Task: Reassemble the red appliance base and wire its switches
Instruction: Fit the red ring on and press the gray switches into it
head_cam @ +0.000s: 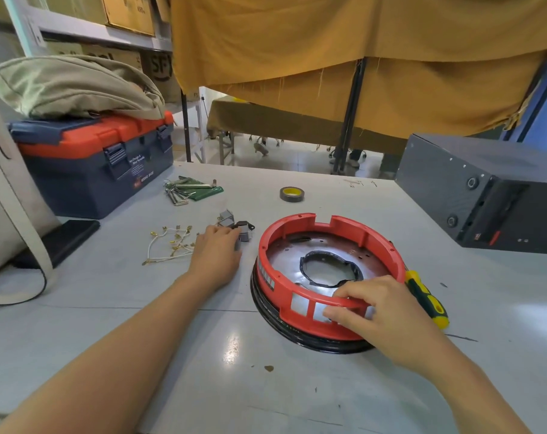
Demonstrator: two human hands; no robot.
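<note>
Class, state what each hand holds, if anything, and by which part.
Right hand grips the red base by its near rim. Left hand reaches the grey switches; whether it grips one cannot be told.

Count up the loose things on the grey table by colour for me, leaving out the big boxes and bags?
Red: 1, the appliance base
Grey: 1 cluster of switches, number unclear
White: 1 bundle of wires
Green and yellow: 1 screwdriver
Black and yellow: 1 tape roll
Green: 1 pouch with metal tools
Total: 6
</note>
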